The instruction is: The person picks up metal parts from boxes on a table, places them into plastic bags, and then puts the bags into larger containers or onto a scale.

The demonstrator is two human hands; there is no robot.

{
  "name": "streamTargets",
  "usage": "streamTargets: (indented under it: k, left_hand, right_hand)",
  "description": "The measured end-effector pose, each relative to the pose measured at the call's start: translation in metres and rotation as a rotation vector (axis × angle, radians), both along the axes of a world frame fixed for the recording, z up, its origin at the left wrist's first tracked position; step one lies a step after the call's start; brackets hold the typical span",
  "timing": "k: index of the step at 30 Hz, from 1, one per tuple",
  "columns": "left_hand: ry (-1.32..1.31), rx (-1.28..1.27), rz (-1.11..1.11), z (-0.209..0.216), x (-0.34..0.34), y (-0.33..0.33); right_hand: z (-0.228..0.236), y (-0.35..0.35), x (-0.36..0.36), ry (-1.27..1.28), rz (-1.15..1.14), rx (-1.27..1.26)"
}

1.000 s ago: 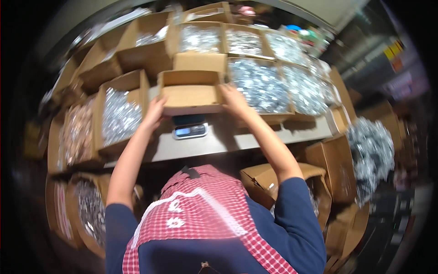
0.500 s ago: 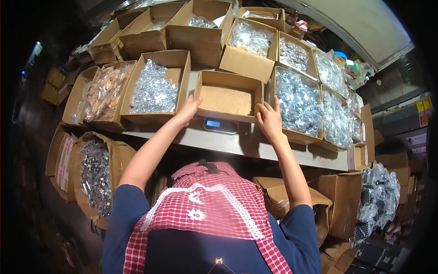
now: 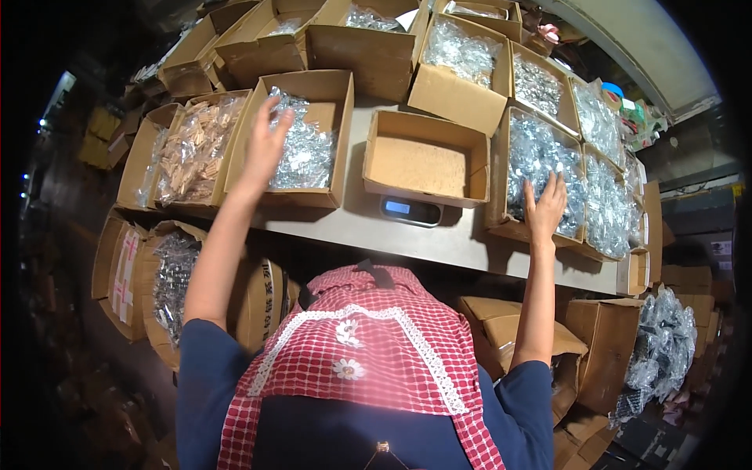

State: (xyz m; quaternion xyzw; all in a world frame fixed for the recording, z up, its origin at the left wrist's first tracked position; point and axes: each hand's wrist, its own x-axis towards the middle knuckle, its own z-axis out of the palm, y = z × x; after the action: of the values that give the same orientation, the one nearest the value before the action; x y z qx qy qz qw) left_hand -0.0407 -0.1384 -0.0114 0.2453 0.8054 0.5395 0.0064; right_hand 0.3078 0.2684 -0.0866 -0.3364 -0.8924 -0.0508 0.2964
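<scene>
So the person stands at a grey desk point(image 3: 439, 243) crowded with cardboard boxes. Right in the middle sits one empty box point(image 3: 427, 157), open top, resting on a small scale point(image 3: 411, 210) whose blue display pokes out at the near edge. Neither hand is on it.

The left hand point(image 3: 270, 145) is spread wide, fingers apart, hovering over or just touching the clear bags in the box to the left point(image 3: 301, 137) of the empty one. It isn't gripping anything as far as the view shows. The right hand point(image 3: 546, 210) is flat and open too, palm down on the shiny bagged parts in the box to the right point(image 3: 540, 168), holding nothing.

Further left there's one box of tan-coloured bagged pieces point(image 3: 192, 153). Along the far row about five more boxes show, most with clear packets inside. Two or three more run off to the right, same silvery bags. Below the desk's near edge, left side, one carton holds dark metal parts point(image 3: 168, 286), and on the right several brown cartons are stacked, next to a heap of clear bags point(image 3: 662, 352).

The person wears a red checked apron point(image 3: 360, 352) over blue sleeves.
</scene>
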Motion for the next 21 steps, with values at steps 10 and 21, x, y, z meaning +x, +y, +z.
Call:
streamTargets:
  k: [10,21]
  left_hand:
    - [-0.060,0.029,-0.007,0.030,-0.108,-0.065]
    - [0.118,-0.011,-0.056,0.034,-0.306,-0.067]
  right_hand:
    - [0.001,-0.003,-0.004,0.040,-0.080,0.052]
    - [0.007,-0.026,-0.016,0.121,-0.133,-0.094]
